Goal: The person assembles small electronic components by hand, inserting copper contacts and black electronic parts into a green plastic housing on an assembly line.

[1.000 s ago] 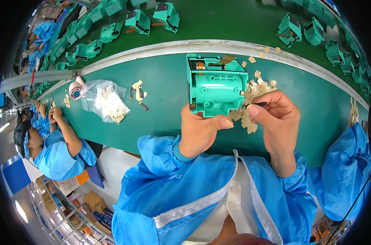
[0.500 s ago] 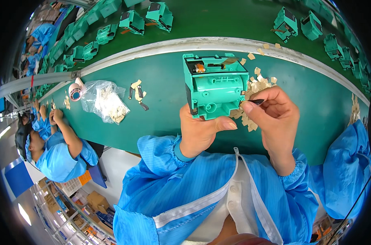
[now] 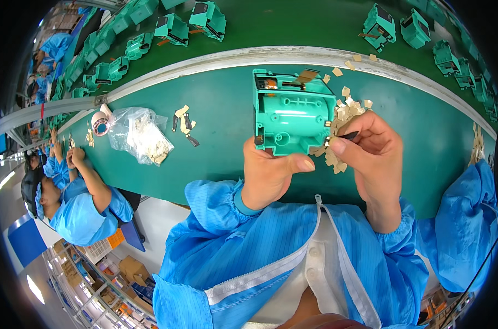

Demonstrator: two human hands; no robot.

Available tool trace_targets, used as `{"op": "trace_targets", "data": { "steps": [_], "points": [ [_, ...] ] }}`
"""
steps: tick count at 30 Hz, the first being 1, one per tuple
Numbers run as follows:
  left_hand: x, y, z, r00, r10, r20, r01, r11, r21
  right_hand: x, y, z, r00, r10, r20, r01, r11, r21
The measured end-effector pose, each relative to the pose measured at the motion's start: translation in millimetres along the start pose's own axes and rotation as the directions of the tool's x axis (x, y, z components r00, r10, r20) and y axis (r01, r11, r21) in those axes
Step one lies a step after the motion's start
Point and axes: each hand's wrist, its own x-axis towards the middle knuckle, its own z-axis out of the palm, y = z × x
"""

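A green plastic housing [image 3: 292, 118] is held up over the green table by my left hand [image 3: 271, 172], which grips its lower left corner, thumb along the bottom edge. Its hollow side faces me, showing a rounded green cylinder shape, a coppery part and a flat brown strip at the top. Close to the lower right corner of the housing, my right hand [image 3: 377, 156] pinches a small dark strip [image 3: 349, 135] between thumb and fingertip. Whether the strip touches the housing I cannot tell.
Behind my right hand lies a pile of beige paper scraps [image 3: 345, 112]. To the left are dark and beige strips [image 3: 184, 123], a clear bag of white pieces [image 3: 144, 137] and a tape roll [image 3: 101, 126]. Beyond a pale rail [image 3: 232, 57], several green housings [image 3: 208, 21] stand on a belt. Co-workers sit either side.
The housing has shifted slightly right and turned, showing its inside more squarely. My right hand, with the dark strip, has drawn a little to the right.
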Motion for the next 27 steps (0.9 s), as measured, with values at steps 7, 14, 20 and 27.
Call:
{"op": "trace_targets", "data": {
  "steps": [7,14,20,27],
  "points": [
    [-4,4,-2,0.999,0.039,0.013,-0.039,0.999,0.012,1,1,3,1.0,-0.03,0.006,0.029,0.999,0.013],
    [-5,2,-4,0.997,0.081,0.017,-0.082,0.993,0.087,0,4,3,0.999,-0.045,-0.009,0.045,0.998,-0.034],
    [-4,3,-6,0.997,0.068,0.048,-0.072,0.993,0.092,-1,0,6,0.999,-0.036,-0.021,0.036,0.999,-0.028],
    [-6,4,-3,0.998,0.048,0.032,-0.05,0.995,0.083,0,4,6,0.996,-0.085,-0.022,0.083,0.993,-0.081]
  ]
}}
